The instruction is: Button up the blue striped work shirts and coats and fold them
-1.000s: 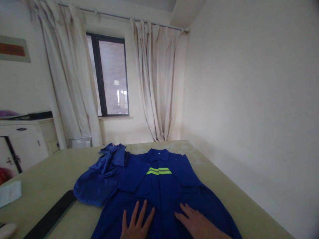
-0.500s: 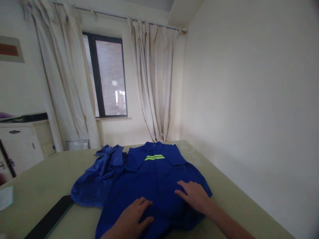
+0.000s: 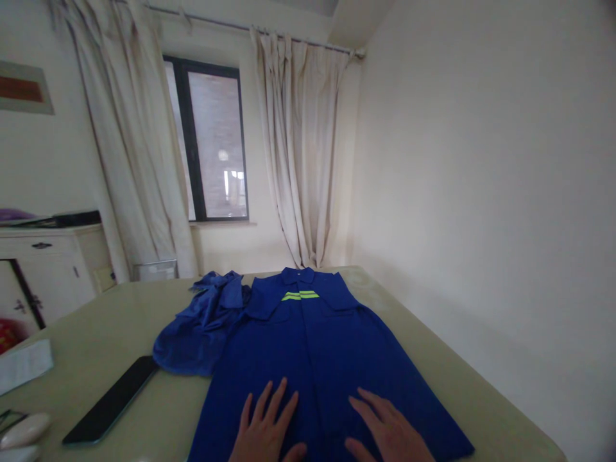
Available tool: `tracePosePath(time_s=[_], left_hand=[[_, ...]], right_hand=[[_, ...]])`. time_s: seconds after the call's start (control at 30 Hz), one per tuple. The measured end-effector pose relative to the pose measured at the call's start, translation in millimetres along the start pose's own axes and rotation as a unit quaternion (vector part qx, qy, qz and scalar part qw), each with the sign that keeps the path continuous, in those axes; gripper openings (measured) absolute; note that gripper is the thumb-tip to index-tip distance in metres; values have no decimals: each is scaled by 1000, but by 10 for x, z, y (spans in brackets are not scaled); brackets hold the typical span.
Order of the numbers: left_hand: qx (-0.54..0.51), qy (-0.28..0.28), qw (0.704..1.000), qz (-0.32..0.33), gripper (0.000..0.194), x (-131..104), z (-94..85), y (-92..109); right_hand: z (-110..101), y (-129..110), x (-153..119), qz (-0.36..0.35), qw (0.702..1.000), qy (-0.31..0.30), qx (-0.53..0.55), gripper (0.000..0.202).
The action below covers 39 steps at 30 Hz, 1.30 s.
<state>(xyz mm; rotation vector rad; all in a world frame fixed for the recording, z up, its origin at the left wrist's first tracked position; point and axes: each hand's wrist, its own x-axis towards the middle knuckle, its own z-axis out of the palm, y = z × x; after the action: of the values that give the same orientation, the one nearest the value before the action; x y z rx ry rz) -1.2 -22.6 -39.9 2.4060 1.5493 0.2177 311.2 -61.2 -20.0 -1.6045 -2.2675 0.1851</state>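
A dark blue work jacket (image 3: pixel 312 346) lies spread on the table, its collar at the far end and yellow-green stripes across the chest. Its sleeves are folded in over the front. My left hand (image 3: pixel 267 423) is over the lower left part of the jacket, fingers spread. Over the lower right part is my right hand (image 3: pixel 387 427), fingers apart and slightly bent. Neither hand grips the cloth. Whether the palms press on it I cannot tell. Against the jacket's left side lies a crumpled blue garment (image 3: pixel 199 333).
On the pale green table (image 3: pixel 110 321) a long black flat object (image 3: pixel 113 401) lies to the left. Farther left are a white paper or cloth (image 3: pixel 26 364) and a white rounded object (image 3: pixel 26 428). A wall (image 3: pixel 481 192) runs along the right side.
The jacket's lower right part, bunched before, now lies flat and spread outward. My right hand has come nearer to me. My left hand's fingers have spread and point forward. The view has shifted slightly.
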Motion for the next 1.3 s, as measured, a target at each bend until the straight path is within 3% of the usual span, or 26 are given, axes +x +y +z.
tracePosePath(time_s=[0.03, 0.1, 0.23, 0.33, 0.47, 0.67, 0.87, 0.93, 1.03, 1.13, 1.2, 1.3], left_hand=[[5, 4, 1000, -11, 72, 129, 12, 79], [9, 15, 1000, -26, 72, 390, 5, 103], [15, 7, 996, -82, 73, 819, -166, -154], [27, 27, 991, -129, 69, 992, -257, -267], [38, 80, 984, -153, 65, 1003, -186, -217], [-4, 74, 990, -116, 57, 832, -174, -216], [-111, 81, 990, 30, 34, 792, -259, 116], [-149, 94, 983, 51, 38, 776, -257, 224], [-206, 107, 970, 75, 49, 751, -246, 271], [-283, 126, 949, 55, 36, 771, -214, 242], [-324, 154, 933, 38, 22, 808, -175, 231], [-361, 181, 914, 46, 21, 861, -117, 244]], right_hand=[[90, -105, 201, 8, 999, -35, 3, 72], [285, -250, 607, 38, 998, -53, 1, 76], [508, -323, 1288, 22, 998, -50, 13, 71], [537, -340, 1581, 15, 999, -41, 20, 64], [577, -410, 1629, 22, 999, 11, 46, 54], [553, -511, 1475, 3, 996, 43, 73, 37], [571, -424, 1561, 49, 987, 30, 150, 37], [594, -321, 1622, 67, 964, 47, 254, 36], [627, -158, 1730, 122, 887, 84, 437, 27], [662, -76, 1823, 177, 814, 117, 540, 24], [678, -88, 1852, 176, 803, 138, 552, 26], [653, -170, 1828, 133, 827, 167, 521, 25]])
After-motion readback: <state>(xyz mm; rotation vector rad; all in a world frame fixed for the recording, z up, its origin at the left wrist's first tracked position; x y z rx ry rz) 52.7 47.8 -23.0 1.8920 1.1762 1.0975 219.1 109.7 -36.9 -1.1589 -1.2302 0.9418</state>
